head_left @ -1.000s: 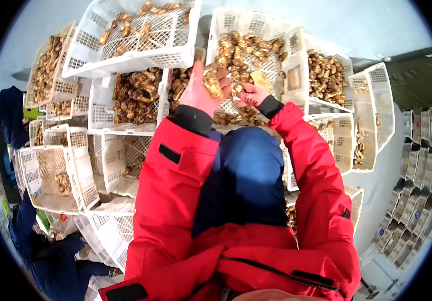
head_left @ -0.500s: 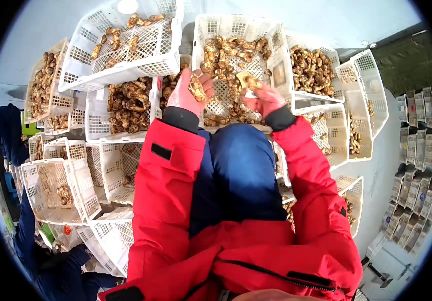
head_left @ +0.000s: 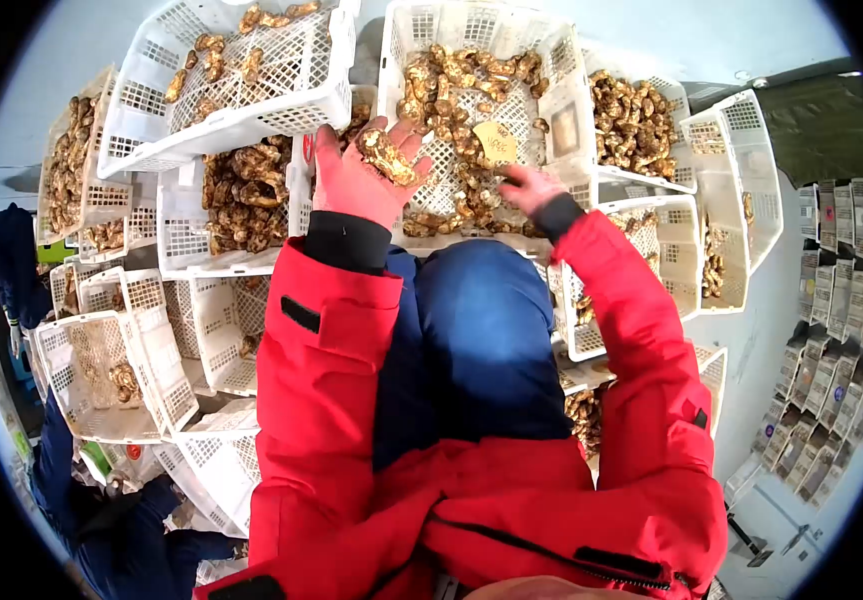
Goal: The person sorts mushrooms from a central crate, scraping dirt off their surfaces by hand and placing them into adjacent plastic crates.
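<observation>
My left hand (head_left: 363,180) is palm up over the left edge of the middle crate, with a brown-and-cream mushroom (head_left: 385,158) lying across its palm and fingers. My right hand (head_left: 531,188) is low over the right part of the white middle crate (head_left: 568,120), its fingers bent together near the mushrooms; what they hold, if anything, is hidden. Inside that crate, mushrooms (head_left: 446,90) lie along the left side and the bottom. A yellow card with handwriting (head_left: 494,143) rests among them, just above my right hand.
A tilted white crate (head_left: 326,98) with a few mushrooms stands at upper left. Crates full of mushrooms (head_left: 246,195) (head_left: 634,125) flank the middle one. More crates (head_left: 101,385) are stacked at left. A person in dark blue (head_left: 116,530) is at lower left. Bundled packs (head_left: 831,340) line the right.
My right hand has moved down from beside the card, and the mushroom it held no longer shows in it. My left hand has opened flatter under its mushroom. The view has shifted slightly.
</observation>
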A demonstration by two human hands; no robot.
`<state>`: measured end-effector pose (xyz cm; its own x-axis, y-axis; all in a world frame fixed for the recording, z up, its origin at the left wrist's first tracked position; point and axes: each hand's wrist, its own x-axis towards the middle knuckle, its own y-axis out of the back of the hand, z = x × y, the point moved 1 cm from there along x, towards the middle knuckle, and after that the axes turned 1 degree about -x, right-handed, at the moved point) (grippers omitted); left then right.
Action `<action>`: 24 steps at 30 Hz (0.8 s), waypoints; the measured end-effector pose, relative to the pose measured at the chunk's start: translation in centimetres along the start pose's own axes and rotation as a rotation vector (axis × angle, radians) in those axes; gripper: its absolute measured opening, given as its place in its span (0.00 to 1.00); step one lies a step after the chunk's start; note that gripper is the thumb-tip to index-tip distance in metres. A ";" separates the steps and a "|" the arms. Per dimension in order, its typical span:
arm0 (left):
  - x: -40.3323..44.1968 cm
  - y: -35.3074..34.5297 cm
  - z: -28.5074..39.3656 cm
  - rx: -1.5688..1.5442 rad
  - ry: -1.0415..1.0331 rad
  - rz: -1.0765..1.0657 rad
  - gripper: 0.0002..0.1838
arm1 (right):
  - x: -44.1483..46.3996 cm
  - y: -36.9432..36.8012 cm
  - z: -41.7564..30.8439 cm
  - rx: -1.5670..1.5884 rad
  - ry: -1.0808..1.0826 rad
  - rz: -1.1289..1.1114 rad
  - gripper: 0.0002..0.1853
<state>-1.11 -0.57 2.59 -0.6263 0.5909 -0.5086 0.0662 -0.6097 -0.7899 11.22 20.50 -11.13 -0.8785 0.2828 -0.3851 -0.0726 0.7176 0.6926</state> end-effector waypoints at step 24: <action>1.5 1.8 0.0 0.034 0.100 -0.071 0.20 | 3.2 2.0 2.2 0.095 -0.188 -0.200 0.19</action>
<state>-1.88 -0.75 0.45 -0.5475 0.6823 -0.4845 -0.0030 -0.5806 -0.8142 9.28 24.24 -12.35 -0.7477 0.2364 -0.6205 -0.1832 0.8248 0.5350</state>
